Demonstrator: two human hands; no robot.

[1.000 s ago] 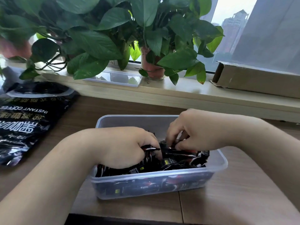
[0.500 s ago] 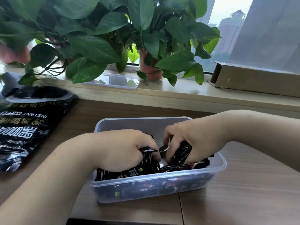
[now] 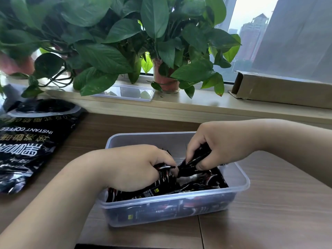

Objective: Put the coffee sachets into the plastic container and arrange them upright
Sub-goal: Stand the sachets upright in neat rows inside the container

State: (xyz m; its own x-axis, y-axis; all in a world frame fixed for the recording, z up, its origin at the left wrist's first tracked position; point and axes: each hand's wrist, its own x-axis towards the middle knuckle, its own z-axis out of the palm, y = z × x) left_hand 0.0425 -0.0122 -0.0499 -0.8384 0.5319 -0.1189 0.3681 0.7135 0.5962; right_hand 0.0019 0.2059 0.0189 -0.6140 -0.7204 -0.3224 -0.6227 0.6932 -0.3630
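Note:
A clear plastic container (image 3: 240, 178) stands on the wooden table and holds several black coffee sachets (image 3: 212, 180), most lying loose along the near and right side. My left hand (image 3: 133, 166) is inside at the left, fingers curled round a standing bunch of sachets. My right hand (image 3: 213, 148) is above the middle of the container and grips a small bundle of black sachets, tilted with their lower ends down among the others. The sachets under both hands are partly hidden.
A big black instant coffee bag (image 3: 27, 146) lies open on the table at the left. On the windowsill behind stand potted plants (image 3: 165, 76), a clear lid (image 3: 129, 92) and a cardboard box (image 3: 280, 88). The table's near edge runs just below the container.
My right hand has closed on a bundle of sachets and lifted it up and a little right. The left hand has stayed on its bunch.

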